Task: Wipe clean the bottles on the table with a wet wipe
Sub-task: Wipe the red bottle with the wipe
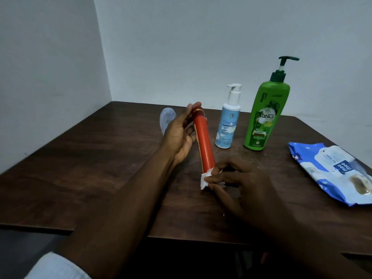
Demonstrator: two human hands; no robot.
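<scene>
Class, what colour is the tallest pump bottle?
The tallest pump bottle is bright green; head view.

Slim bottle [203,141]: orange-red body, darker red collar and thin gold band at far end. Wet wipe [205,179]: plain white. Small pump bottle [226,127]: pale blue, white cloud-like patches, white pump. Tall pump bottle [263,117]: bright green, dark green pump, white lettering, white flower and leaf print. Wipes pack [330,174]: blue with white patches, dark blue label, white letters. Loose cap [167,118]: translucent, faintly bluish. Tabletop [100,158]: dark brown wood grain. Wall [181,47]: pale grey-blue. Sleeve [54,266]: white.
</scene>
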